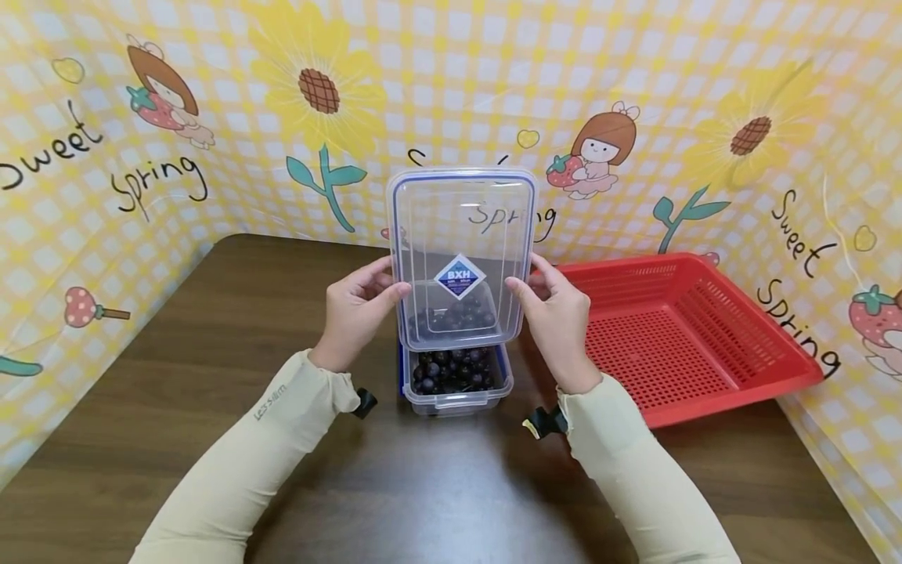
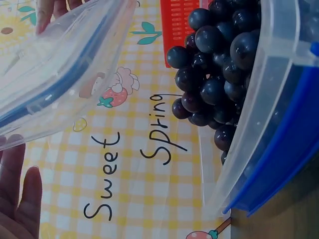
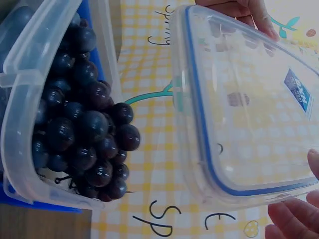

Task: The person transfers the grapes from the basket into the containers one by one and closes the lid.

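A clear plastic lid (image 1: 451,227) with a blue seal and a diamond-shaped label (image 1: 460,276) is raised and tilted up above a food container. My left hand (image 1: 357,312) pinches its left edge between thumb and fingers. The right hand (image 1: 560,325) pinches the opposite edge the same way. Below stands the uncovered clear container (image 1: 465,403), full of dark grapes (image 3: 92,127); the lid overlaps its far part in the head view. Blue pieces (image 2: 284,154) run along the container's sides. In both wrist views the lid is apart from the container's rim.
To the right, a red perforated plastic basket (image 1: 662,352) stands on the dark wooden table (image 1: 169,392). Behind and at both sides hangs a yellow checked cloth (image 1: 451,63) printed with flowers and figures. Black straps (image 1: 366,403) are at the wrists.
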{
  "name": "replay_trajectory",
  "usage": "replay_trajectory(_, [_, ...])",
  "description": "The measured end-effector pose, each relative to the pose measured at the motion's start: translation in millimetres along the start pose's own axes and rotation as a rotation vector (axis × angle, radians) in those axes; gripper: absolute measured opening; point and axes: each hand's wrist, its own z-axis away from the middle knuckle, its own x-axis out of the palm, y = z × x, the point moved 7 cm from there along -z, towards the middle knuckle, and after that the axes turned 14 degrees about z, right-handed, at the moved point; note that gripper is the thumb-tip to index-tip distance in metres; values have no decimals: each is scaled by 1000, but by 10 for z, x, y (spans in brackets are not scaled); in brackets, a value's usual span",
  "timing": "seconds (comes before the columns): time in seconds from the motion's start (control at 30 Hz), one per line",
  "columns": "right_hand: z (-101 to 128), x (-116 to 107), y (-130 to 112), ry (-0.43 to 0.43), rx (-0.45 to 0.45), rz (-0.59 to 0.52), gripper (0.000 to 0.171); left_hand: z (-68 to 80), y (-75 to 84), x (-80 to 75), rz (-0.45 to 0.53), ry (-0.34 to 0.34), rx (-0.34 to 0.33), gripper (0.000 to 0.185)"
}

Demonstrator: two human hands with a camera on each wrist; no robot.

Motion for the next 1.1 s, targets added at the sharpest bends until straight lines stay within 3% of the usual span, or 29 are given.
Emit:
replay_trajectory(0.1, [14,28,21,-1,24,-13,40,-2,-41,-8,-1,18,-38,33])
replay_trajectory(0.27, [72,86,102,-28,109,-69,36,32,-153,-11,1,24,-165,34])
replay_trajectory(0.43, [89,154,161,-90,186,-120,33,62,-206,1,-29,-28,-320,35])
replay_trajectory(0.57, [66,229,231,-232,312,-174,36,52,-226,-5,-56,-134,-505,39])
replay_trajectory(0.67, [53,303,263,-410,410,-213,41,20,-220,-22,-75,-201,-643,41])
replay_trajectory(0.73, [38,339,252,-518,428,-202,44,-21,-207,-41,-114,-225,-699,41])
replay_trajectory(0.87, [-16,374,199,-642,385,-127,44,-99,-214,-65,-207,-271,-733,41])
replay_trajectory(1.1, [-24,455,203,-708,333,-40,43,-65,-329,-80,-240,-309,-762,43])
